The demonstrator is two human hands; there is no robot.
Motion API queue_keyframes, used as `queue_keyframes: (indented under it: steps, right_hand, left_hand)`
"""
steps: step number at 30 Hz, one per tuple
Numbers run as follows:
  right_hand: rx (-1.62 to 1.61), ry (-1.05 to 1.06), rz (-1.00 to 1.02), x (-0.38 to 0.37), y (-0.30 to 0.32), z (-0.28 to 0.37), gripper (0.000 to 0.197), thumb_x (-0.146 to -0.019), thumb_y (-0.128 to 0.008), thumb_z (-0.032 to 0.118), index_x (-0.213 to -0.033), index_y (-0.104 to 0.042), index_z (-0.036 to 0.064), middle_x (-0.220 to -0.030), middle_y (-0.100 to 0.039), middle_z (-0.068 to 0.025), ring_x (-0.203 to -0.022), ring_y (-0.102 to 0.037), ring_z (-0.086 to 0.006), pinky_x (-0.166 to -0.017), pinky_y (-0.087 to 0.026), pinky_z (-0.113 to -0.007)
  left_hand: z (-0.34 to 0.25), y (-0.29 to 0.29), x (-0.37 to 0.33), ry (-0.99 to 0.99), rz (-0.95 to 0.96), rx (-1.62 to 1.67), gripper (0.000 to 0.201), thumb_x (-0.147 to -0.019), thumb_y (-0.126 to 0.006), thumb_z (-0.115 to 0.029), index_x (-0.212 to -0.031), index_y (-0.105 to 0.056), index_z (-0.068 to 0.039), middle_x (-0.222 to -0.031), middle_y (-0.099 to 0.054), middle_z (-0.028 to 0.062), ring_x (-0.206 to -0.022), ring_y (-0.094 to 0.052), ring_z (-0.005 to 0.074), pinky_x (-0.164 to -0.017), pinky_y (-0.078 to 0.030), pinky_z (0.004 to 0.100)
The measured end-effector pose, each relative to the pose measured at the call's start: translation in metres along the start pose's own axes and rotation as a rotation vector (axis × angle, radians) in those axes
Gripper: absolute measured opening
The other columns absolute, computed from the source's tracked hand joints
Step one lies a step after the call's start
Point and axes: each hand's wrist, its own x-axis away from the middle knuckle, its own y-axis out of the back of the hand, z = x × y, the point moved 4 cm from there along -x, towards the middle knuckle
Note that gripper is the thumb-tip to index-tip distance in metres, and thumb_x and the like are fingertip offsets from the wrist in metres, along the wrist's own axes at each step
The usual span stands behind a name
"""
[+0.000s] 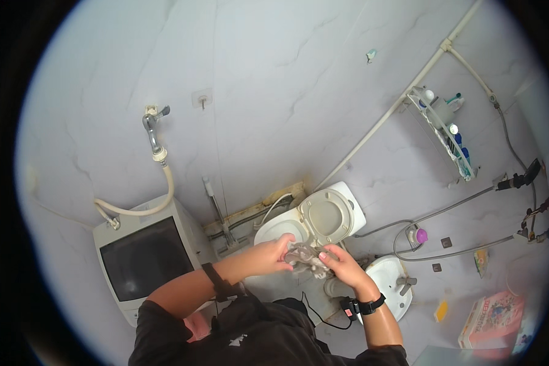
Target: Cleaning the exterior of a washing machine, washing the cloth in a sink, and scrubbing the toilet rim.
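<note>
Both my hands hold a crumpled grey cloth (pixel 303 257) in front of me, above a white toilet (pixel 280 228) whose lid (pixel 327 215) stands raised. My left hand (pixel 274 254) grips the cloth's left side. My right hand (pixel 338 263) pinches its right side. Each wrist wears a black band.
A white top-loading washing machine (pixel 145 257) with a dark lid stands at the left, a hose running up to a wall tap (pixel 154 130). A small white washbasin (pixel 391 282) is at the right. A wall shelf (pixel 443 131) carries bottles. A colourful box (pixel 491 318) lies at lower right.
</note>
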Motion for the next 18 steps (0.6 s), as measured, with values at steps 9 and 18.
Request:
queue_keyframes:
  steps: [9,18]
  right_hand:
    - [-0.135,0.185,-0.326,-0.034,0.082,0.000,0.030,-0.104,-0.065,0.028,-0.115,-0.059,0.0013,-0.103,-0.066,-0.0051,-0.092,-0.058,-0.0116,-0.083,-0.048,-0.028]
    - [0.000,0.500,-0.547,-0.091,0.179,-0.036,0.034,-0.095,-0.077,0.031,-0.098,-0.063,0.0007,-0.095,-0.064,-0.0027,-0.085,-0.057,-0.0102,-0.077,-0.048,-0.028]
  left_hand:
    - [-0.065,0.047,-0.055,-0.227,-0.532,-0.198,0.020,-0.087,-0.053,-0.001,-0.105,-0.061,-0.001,-0.104,-0.063,0.0198,-0.098,-0.063,0.0392,-0.086,-0.051,0.0457]
    - [-0.101,0.049,-0.117,0.060,-0.617,-0.227,0.016,-0.097,-0.050,0.000,-0.111,-0.057,-0.001,-0.105,-0.064,0.0181,-0.092,-0.066,0.0331,-0.081,-0.052,0.0405]
